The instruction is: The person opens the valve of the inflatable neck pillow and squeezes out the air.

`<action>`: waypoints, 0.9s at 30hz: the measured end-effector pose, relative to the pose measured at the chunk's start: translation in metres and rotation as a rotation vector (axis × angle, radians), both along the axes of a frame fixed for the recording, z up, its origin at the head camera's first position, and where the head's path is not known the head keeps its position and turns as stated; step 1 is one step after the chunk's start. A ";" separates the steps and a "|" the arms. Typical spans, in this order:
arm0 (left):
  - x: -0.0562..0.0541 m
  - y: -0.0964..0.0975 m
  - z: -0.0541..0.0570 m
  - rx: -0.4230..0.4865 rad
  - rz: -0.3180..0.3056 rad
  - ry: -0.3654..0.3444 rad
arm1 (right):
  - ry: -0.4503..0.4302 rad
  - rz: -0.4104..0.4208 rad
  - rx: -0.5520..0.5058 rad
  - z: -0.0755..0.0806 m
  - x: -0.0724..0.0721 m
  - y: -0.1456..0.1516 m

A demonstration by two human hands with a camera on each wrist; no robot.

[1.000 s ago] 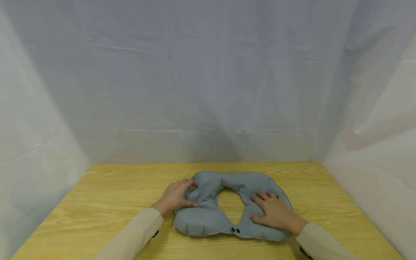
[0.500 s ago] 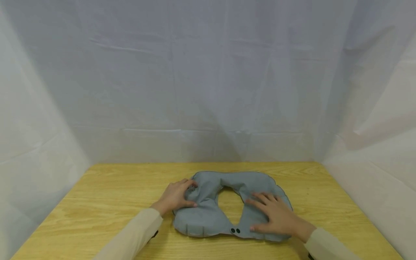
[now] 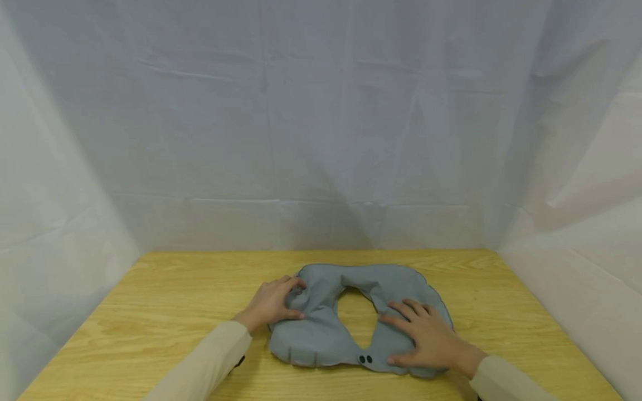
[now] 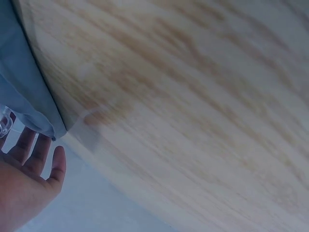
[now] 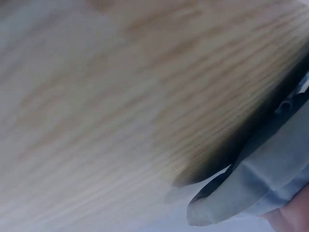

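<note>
The pillow [image 3: 323, 334] lies mid-table, slightly right. My left hand [image 3: 271, 301] rests on its left end, thumb and fingers apart; my right hand [image 3: 428, 337] spreads across its right side. I'm probably flattening it; next calls for even pressure.

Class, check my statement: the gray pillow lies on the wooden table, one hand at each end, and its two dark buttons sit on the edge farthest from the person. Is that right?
No: the dark buttons sit on the edge nearest the person, as the head view shows. The gray pillow does lie on the wooden table, left hand at one end, right hand at the other.
</note>
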State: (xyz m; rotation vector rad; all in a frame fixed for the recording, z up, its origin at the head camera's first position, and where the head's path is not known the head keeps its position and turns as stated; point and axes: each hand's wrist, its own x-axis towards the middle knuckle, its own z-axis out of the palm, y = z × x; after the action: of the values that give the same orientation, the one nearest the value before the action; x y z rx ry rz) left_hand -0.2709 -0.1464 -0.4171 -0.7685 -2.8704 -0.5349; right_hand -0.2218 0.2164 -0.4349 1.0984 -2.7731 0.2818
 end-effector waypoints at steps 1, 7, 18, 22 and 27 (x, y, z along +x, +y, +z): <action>0.000 0.000 0.000 0.000 0.002 -0.001 | 0.000 0.000 -0.002 0.000 0.000 0.000; 0.001 0.001 0.002 0.006 -0.001 0.001 | 0.012 0.002 0.003 0.000 0.001 -0.001; 0.003 0.000 0.001 0.000 -0.014 0.025 | -0.003 0.007 -0.015 -0.001 -0.001 -0.001; 0.003 0.001 0.002 0.002 -0.010 0.018 | -0.021 0.003 -0.016 0.000 -0.002 -0.001; 0.003 0.001 0.002 -0.003 -0.010 0.021 | -0.047 -0.003 -0.007 0.001 -0.003 -0.001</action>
State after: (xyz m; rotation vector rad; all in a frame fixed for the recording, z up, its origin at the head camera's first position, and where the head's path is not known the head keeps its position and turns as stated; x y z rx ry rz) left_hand -0.2684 -0.1453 -0.4151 -0.7842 -2.8505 -0.5211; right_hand -0.2244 0.2153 -0.4340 1.0995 -2.8121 0.3211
